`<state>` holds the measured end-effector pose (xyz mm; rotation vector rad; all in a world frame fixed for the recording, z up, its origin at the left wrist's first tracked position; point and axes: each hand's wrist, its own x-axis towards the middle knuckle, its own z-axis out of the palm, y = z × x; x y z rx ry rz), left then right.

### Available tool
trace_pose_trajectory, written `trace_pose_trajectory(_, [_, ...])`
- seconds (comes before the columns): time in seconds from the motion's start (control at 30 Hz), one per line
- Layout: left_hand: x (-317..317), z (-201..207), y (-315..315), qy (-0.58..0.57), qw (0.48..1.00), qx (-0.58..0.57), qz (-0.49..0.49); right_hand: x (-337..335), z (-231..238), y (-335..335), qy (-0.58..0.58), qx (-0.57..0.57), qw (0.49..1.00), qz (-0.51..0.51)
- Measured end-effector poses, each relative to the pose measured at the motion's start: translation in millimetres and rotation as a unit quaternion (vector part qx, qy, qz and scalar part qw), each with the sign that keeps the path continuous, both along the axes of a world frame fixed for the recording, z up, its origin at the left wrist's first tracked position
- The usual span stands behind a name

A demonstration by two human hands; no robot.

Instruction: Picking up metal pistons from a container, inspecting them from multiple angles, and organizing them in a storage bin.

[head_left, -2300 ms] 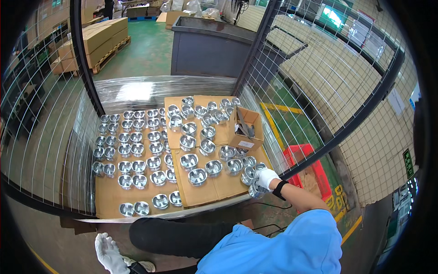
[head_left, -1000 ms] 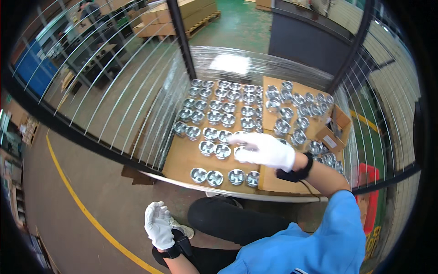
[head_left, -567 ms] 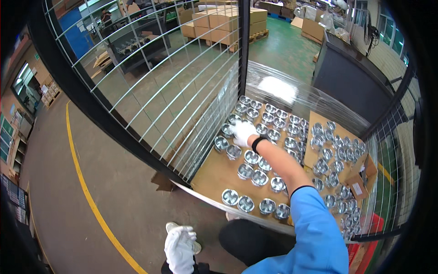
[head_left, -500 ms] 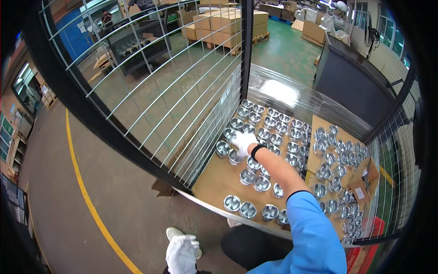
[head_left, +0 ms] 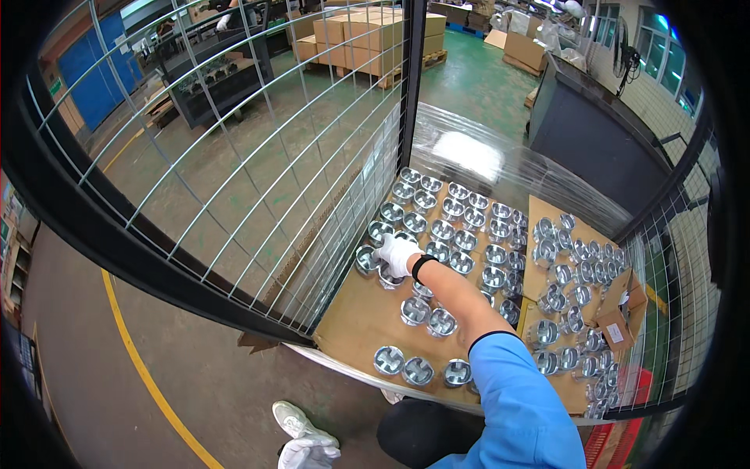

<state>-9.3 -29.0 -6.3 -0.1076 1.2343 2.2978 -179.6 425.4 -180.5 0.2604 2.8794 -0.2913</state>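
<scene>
One gloved left hand [head_left: 309,453] is by the shoe [head_left: 292,418]; I cannot tell if it is open. The right hand [head_left: 396,255] is nearer, fingers bent down, with a round metal piston [head_left: 366,259] just left of its fingertips; whether it grips is hidden.

Before me, pistons [head_left: 417,371] stand in rows on a sheet [head_left: 348,320], my right fingers [head_left: 384,252] among those on its left, near the mesh panel [head_left: 156,270]. To the right, a second sheet [head_left: 537,213] carries more pistons, with an open box [head_left: 616,334] toward its right edge. A bin [head_left: 598,125] stands behind; beyond the panel, cartons [head_left: 371,35] sit stacked on a pallet [head_left: 391,79].
</scene>
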Motion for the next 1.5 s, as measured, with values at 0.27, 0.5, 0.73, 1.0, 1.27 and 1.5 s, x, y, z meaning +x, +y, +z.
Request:
trace_pose_trajectory(0.27, [0.2,2.2,-1.2,0.009,0.998,-0.051,0.023,-6.4,-17.2,-21.3,0.09,0.11,0.989,-0.051])
trace_pose_trajectory(0.5, [-3.5,-1.2,-0.6,0.015,1.0,-0.017,0.01,-37.2,-37.2,-63.7,0.163,0.101,0.975,-0.117])
trace_pose_trajectory(0.73, [-10.9,-5.3,3.8,-0.095,0.995,0.015,-0.002,-32.4,-32.9,-89.8,0.112,0.078,0.983,-0.12])
trace_pose_trajectory(1.0, [-10.4,-20.5,13.2,-0.059,0.997,0.056,0.009,68.2,138.2,-145.4,0.139,-0.112,0.984,-0.011])
trace_pose_trajectory(1.27, [-15.1,8.3,25.2,-0.044,0.959,0.276,0.046,166.9,251.4,-275.8,0.35,-0.125,0.821,0.434])
trace_pose_trajectory(1.5, [-5.4,6.4,-22.4,-0.136,0.865,0.482,-0.025,219.6,283.1,-299.4,0.342,-0.455,0.813,0.123])
